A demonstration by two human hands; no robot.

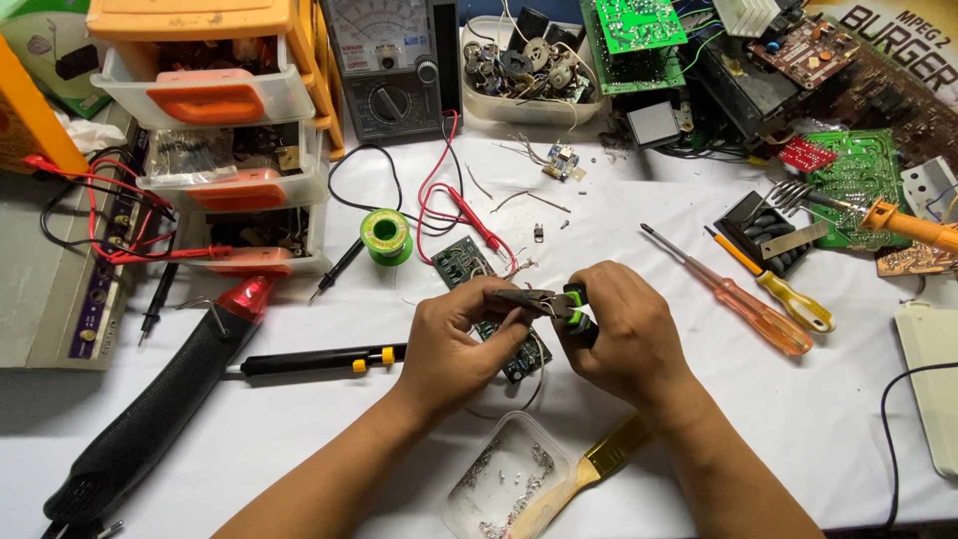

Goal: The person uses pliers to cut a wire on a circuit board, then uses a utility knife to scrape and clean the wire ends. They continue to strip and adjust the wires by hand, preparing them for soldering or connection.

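- Head view, nearest the wearer: a clear plastic tray [509, 479] of small metal scraps sits on the white table [299, 449], with a wooden-handled brush [589, 469] lying across its right edge.
- Just beyond, the left hand [454, 349] is closed on a dark green circuit board [519, 354], pinching it near the top edge, just above the table.
- Right hand [624, 339] is wrapped tightly around green-and-black-handled pliers [559, 302], whose tip meets the board between the two hands.
- To the left lie a black desoldering pump [319, 361] and a black hot-air gun [160, 399] with a red tip.
- To the right, two screwdrivers [758, 299], one orange and one yellow-handled, lie side by side.
- Farther back, a green solder spool [385, 236] stands by red probe leads [469, 215].
- At the far edge stand an analogue multimeter [394, 65], orange parts drawers [210, 130] and a tub of components [529, 70].
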